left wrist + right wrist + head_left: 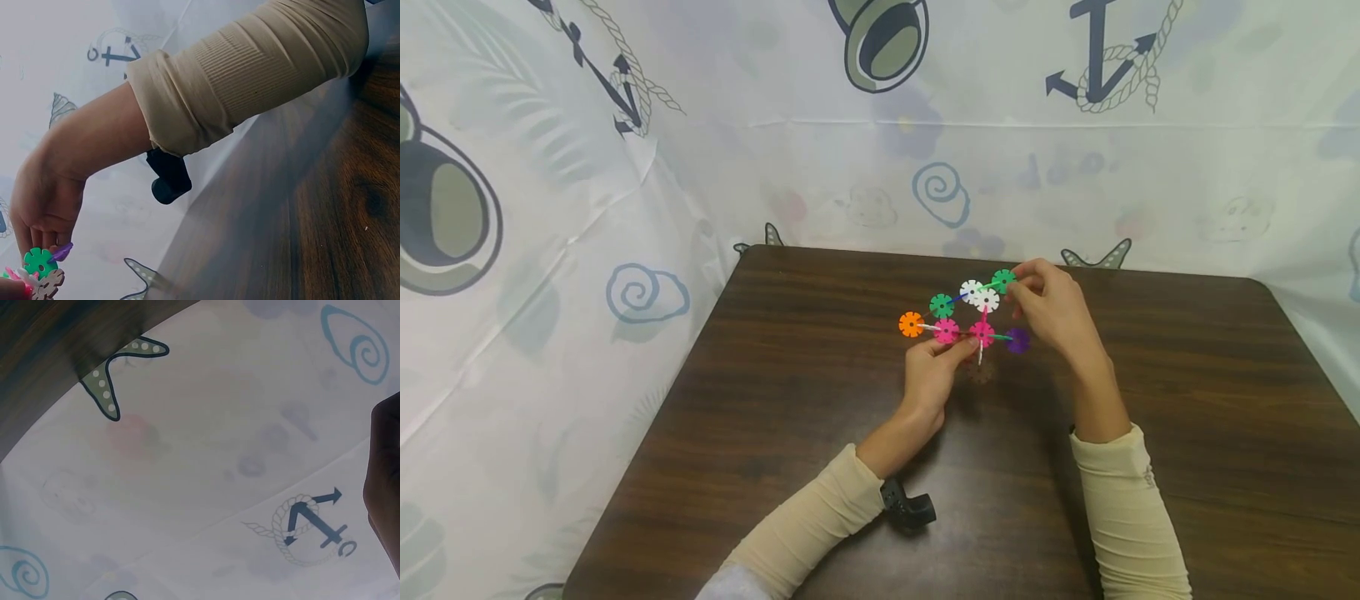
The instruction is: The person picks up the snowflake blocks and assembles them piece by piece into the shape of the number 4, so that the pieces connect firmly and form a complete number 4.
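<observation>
A flat construction toy of notched plastic discs [946, 331] joined by thin rods is held above the table in the head view. Its discs are orange, green, pink, white, purple and brown. My left hand [928, 379] pinches the toy from below, at the pink discs. The right hand [1056, 312] grips the green disc [1003, 281] at the upper right end between thumb and fingers. In the left wrist view, a green disc [40, 262] and a brown disc [49, 285] show at the lower left, below the other hand. Only a dark hand edge [384, 487] appears in the right wrist view.
Beneath both hands lies a dark wooden table [1187, 417] with rounded far corners. A pale printed cloth [737, 167] hangs behind and to the left. A black wrist camera [910, 507] juts from the left forearm.
</observation>
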Demonstrator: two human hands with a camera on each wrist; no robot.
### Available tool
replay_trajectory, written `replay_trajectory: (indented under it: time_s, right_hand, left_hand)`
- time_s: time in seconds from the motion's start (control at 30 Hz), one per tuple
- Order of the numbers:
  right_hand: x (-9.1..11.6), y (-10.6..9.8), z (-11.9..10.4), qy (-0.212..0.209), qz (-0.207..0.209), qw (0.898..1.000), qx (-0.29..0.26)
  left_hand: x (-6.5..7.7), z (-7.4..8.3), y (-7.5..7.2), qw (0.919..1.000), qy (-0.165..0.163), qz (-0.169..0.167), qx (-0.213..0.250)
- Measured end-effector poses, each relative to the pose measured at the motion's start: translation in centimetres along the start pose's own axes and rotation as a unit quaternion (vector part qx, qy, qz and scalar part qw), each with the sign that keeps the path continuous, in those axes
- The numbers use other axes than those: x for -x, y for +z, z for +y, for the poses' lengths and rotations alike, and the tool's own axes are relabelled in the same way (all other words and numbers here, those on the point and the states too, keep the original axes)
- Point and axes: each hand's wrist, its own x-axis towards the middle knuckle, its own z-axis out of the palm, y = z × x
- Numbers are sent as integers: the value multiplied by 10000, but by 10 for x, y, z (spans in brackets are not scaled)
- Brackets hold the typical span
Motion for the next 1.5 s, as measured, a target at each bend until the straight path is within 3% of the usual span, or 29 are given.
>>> replay_trajectory:
  time_s: [0.27, 1.0, 1.5]
  right_hand:
    - [-2, 2, 4, 210, -274, 9994, 54]
    - [-7, 7, 22, 399, -545, 9977, 99]
    - [-10, 18, 29, 552, -667, 9962, 32]
  left_hand:
    - [-2, -2, -1, 9999, -113, -40, 35]
    - [-2, -12, -1, 9986, -461, 94, -244]
    - [-4, -19, -6, 9973, -506, 215, -494]
